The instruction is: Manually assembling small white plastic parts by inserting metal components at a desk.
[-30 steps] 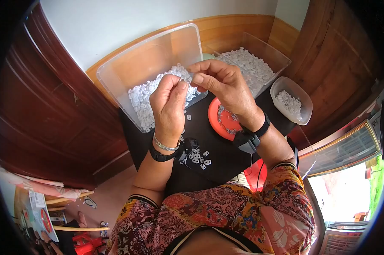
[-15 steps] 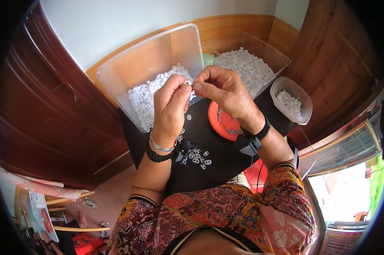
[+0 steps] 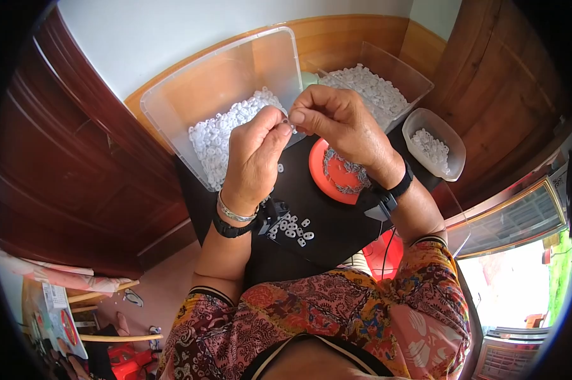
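Three tubs (image 3: pixel 424 119) of white pieces (image 3: pixel 226 132), grey-strewn plate (image 3: pixel 317 172)

Item: one head view, wide fisheye, left lens of a side-by-side pair; upright, unmirrored, monitored by me remotely. Station: on the wearer's head, above the patterned shirt (image 3: pixel 336 310) that fills my lower edge. Facing: down and forward, across the black tabletop (image 3: pixel 298 196) to the pale wall (image 3: pixel 172 50) at top. Range: close; left hand (image 3: pixel 254 158) and right hand (image 3: pixel 349 133) sit near centre, forearms (image 3: pixel 219 259) rising from below. Breadth: dark red door (image 3: pixel 77 145) at left to bright opening (image 3: pixel 511 285) at lower right. Rim: straight edges bow; what I take for a side table (image 3: pixel 57 310), lower left, reads poorly.
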Motion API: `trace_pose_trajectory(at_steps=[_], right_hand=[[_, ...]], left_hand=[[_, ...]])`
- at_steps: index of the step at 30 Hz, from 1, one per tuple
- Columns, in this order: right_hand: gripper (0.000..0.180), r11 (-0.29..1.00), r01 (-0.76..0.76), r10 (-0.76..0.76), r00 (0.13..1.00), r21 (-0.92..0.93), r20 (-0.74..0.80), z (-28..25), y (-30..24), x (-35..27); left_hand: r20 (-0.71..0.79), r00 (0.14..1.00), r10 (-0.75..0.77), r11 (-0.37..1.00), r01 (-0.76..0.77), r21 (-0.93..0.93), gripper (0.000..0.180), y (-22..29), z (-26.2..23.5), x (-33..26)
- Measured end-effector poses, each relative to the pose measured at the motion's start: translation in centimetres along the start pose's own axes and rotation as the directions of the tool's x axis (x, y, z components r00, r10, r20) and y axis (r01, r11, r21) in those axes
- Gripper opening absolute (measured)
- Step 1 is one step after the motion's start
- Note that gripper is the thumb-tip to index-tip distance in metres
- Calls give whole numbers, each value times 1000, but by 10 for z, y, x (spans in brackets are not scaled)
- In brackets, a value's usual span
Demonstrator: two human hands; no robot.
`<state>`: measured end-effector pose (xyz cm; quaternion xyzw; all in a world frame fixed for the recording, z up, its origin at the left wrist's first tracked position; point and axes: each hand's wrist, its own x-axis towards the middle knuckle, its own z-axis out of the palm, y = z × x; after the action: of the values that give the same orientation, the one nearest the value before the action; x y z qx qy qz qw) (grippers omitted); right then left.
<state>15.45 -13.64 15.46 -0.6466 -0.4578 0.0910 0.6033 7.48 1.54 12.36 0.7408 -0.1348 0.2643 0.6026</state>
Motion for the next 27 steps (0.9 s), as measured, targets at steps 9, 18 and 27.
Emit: trace_pose_trajectory(at_steps=[9, 18, 27], right_hand=[[13, 849, 174, -207, 978, -499, -11, 2, -1, 3], [20, 987, 105, -124, 979, -123, -162, 8, 33, 12], [24, 481, 22, 328, 923, -877, 202, 50, 154, 15]], left_hand=[[-45, 998, 34, 997, -31, 64, 14, 4, 3, 2], [-103, 994, 28, 999, -30, -18, 15, 1, -16, 7], [-320, 947, 39, 981, -98, -169, 18, 14, -35, 3]])
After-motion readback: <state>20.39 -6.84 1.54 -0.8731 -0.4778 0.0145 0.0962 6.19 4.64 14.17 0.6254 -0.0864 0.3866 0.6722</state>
